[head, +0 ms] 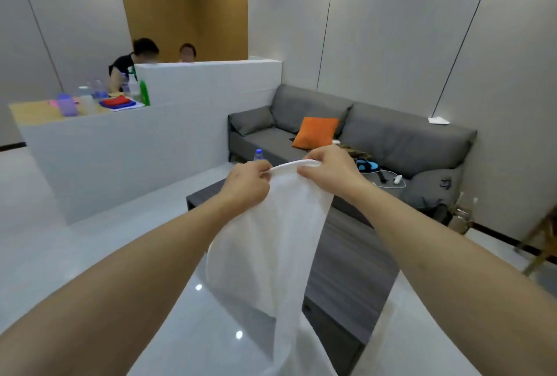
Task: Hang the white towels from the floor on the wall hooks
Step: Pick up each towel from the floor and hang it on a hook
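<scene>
My left hand [245,184] and right hand [327,169] each pinch the white towel [271,249] by its top hem, cloth hanging below my fingers

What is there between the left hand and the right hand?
In the head view, a short rolled edge of the white towel spans from the left hand to the right hand; nothing else.
</scene>
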The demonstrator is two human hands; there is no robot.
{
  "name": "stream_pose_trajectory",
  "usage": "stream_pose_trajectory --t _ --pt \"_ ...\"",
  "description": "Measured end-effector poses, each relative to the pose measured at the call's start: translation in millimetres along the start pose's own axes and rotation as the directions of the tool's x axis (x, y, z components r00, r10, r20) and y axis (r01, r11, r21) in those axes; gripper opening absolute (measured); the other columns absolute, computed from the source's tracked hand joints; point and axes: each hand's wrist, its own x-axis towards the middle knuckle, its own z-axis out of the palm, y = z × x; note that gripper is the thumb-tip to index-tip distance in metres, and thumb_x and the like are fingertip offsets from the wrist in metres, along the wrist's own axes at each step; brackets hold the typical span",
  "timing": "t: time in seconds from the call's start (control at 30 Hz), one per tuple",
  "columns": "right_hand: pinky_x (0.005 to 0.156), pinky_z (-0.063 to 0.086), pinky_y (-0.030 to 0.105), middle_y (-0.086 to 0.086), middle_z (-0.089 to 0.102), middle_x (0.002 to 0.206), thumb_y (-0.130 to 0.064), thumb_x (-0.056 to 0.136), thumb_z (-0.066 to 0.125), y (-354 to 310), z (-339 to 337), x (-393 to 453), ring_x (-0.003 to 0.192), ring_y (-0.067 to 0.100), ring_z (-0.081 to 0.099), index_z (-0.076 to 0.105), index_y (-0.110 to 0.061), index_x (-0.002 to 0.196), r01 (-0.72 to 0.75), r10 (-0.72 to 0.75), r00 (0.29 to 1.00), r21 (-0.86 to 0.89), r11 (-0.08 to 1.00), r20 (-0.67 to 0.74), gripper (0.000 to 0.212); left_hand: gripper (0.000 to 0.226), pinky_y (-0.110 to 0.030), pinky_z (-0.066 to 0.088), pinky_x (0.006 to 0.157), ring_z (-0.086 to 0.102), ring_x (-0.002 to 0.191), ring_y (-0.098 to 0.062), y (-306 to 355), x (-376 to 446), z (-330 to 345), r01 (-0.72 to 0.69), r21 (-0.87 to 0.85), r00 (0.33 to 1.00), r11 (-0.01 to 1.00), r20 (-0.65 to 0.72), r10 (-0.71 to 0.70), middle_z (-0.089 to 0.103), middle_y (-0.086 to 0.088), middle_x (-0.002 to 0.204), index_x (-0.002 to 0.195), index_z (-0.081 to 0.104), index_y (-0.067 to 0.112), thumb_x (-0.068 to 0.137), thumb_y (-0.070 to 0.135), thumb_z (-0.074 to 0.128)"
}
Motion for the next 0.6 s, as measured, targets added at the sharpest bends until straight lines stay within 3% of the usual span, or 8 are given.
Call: stream_pose_trajectory --t 0.1,0.23,0.3,0.37,0.47,0.6 --pt "0.071 0.053 0.035 -0.004 0.068 0.082 -0.032 0.081 0.068 33.2 -13.9 58.4 0.081 0.017 0.063 0.074 -0.022 0.083 -0.04 0.04 0.999 -0.033 0.999 -0.019 0.012 0.023 -0.022 0.041 0.054 0.057 0.071 -0.012 5.3 64.4 10.2 -0.03 -0.024 0.996 0.999 0.08 0.032 0.059 0.005 0.075 0.069 0.058 0.032 0.09 0.028 0.049" --pt "0.071 0.055 0.04 0.0 0.07 0.079 -0.033 0.081 0.066 63.5 -14.7 146.5 0.078 0.019 0.065 0.075 -0.019 0.079 -0.042 0.041 0.999 -0.027 0.999 -0.009 0.017 0.042 -0.013 0.036 0.044 0.052 0.054 0.001 2.7 138.4 12.7 -0.02 -0.107 0.977 0.994 0.21 0.043 0.055 0.015 0.058 0.066 0.061 0.028 0.067 0.07 0.066" --pt "0.069 0.054 0.036 -0.004 0.068 0.077 -0.033 0.083 0.064 72.5 -7.5 191.6 0.078 0.017 0.063 0.074 -0.022 0.079 -0.012 0.013 1.0 -0.059 0.998 0.021 0.016 0.032 -0.017 0.043 0.053 0.058 0.068 0.001 -10.9 170.7 13.0 -0.018 0.003 0.95 1.0 0.312 0.016 0.061 0.017 0.069 0.07 0.063 0.032 0.062 0.061 0.075" --pt "0.066 0.051 0.034 -0.005 0.065 0.073 -0.034 0.085 0.063 80.2 1.8 234.7 0.076 0.018 0.061 0.07 -0.023 0.073 0.008 -0.006 0.999 -0.084 0.996 0.031 0.017 0.023 -0.027 0.047 0.066 0.061 0.084 -0.013 -34.5 198.7 13.0 0.021 0.178 0.923 0.984 0.374 -0.087 0.065 0.008 0.084 0.077 0.062 0.029 0.068 0.044 0.077" --pt "0.065 0.046 0.032 -0.007 0.063 0.072 -0.037 0.086 0.065 90.6 18.2 289.9 0.078 0.02 0.06 0.064 -0.025 0.069 0.029 -0.026 0.999 -0.075 0.997 0.048 0.021 0.025 -0.028 0.042 0.07 0.056 0.087 -0.02 -70.1 226.3 0.3 0.189 0.355 0.932 0.916 0.228 -0.281 0.062 0.002 0.092 0.093 0.064 0.025 0.077 0.042 0.072" --pt "0.069 0.05 0.033 -0.004 0.069 0.083 -0.043 0.084 0.063 93.9 19.8 356.8 0.086 0.023 0.064 0.073 -0.028 0.081 0.044 -0.046 0.999 -0.076 0.996 -0.027 0.019 0.032 -0.029 0.042 0.072 0.054 0.087 -0.021 -89.8 268.1 -44.2 0.338 0.456 0.925 0.824 0.0 -0.379 0.064 -0.002 0.098 0.103 0.067 0.02 0.081 0.044 0.07"
